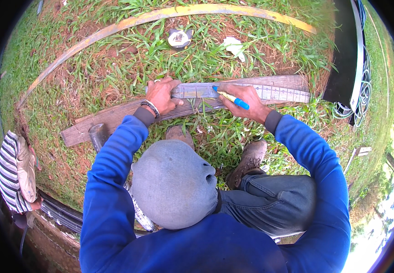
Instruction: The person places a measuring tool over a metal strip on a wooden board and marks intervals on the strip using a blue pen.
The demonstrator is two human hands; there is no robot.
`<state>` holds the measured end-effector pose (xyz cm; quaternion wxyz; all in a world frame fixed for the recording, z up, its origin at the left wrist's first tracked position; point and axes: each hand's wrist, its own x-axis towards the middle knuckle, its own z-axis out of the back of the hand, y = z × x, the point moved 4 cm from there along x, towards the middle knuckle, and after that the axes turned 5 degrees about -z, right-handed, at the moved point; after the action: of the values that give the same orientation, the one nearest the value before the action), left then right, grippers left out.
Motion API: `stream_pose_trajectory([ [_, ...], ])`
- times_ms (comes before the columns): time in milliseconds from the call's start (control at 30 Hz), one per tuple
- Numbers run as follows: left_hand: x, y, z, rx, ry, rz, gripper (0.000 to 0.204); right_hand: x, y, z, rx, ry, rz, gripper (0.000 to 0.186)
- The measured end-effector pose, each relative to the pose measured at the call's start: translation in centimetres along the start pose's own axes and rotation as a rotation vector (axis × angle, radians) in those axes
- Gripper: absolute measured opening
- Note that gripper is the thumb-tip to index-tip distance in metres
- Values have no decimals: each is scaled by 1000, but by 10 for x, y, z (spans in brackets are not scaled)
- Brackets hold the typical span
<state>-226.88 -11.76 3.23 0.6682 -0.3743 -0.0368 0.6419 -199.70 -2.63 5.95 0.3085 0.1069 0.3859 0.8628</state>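
A flat grey metal strip [192,90], crossed by several marked lines, lies over wooden planks [92,122] on the grass. My left hand [161,95], with a dark beaded bracelet at the wrist, is closed over the strip's left end, thumb on the near side. Between the fingers of my right hand [248,96] is a yellow marker with blue ends [229,96]. Its tip meets the strip just right of the middle, or is very close to it. The right hand's heel rests over the strip and hides part of it.
Beyond the planks lie a tape measure [179,39], a white scrap [234,48] and a long yellowish strip [151,17]. A dark metal cylinder [98,136] stands by my left forearm. At right are a black panel [342,54] and coiled cable [364,91]. Another person [15,175] is at far left.
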Motion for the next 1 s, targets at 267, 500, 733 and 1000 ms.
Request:
stream_pose_trajectory([
  [267,-15,7,-12,25,-97,13,69,2,-5,-3,28,27,-65,29],
  [500,-48,18,-10,162,-685,-54,57,7,4,4,27,8,-34,26],
  [733,-58,72,-41,85,-652,439,34,21,12,-4,98,6,15,26],
  [1000,-56,66,-40,100,-719,423,30,22,15,-12,80,33,-3,29],
])
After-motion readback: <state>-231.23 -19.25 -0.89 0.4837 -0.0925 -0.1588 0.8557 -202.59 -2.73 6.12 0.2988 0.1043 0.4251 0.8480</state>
